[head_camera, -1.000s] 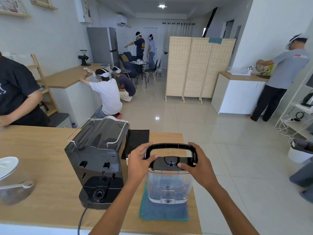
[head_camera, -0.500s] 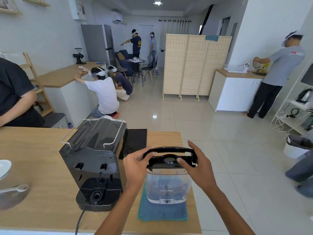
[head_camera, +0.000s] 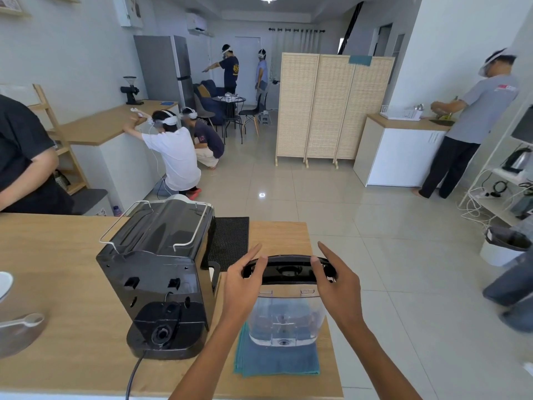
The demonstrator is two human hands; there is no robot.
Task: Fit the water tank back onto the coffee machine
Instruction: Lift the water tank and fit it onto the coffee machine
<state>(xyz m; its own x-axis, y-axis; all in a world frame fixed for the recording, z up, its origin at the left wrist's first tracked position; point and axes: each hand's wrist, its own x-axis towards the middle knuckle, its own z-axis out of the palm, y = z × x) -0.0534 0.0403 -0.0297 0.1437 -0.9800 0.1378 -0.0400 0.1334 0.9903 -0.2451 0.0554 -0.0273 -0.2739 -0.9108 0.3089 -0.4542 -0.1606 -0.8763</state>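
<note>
A clear plastic water tank (head_camera: 285,319) with a black lid and handle stands on a folded teal cloth (head_camera: 277,362) near the counter's right end. My left hand (head_camera: 245,284) and my right hand (head_camera: 334,281) press on the two ends of the black lid, thumbs on its top edge, forefingers stretched out. The black coffee machine (head_camera: 155,269) stands just to the left with its back towards me. Its empty tank seat with a round valve (head_camera: 163,333) shows at the base.
The wooden counter (head_camera: 57,284) ends just right of the tank. A black mat (head_camera: 227,241) lies behind the machine, whose power cord (head_camera: 132,376) drops off the front edge. A dish and spoon (head_camera: 20,321) sit far left. A person in black stands at the left.
The lid's handle has gone from raised to folded down flat. My hands have slid along with it on the lid's ends. The tank stays on the cloth.
</note>
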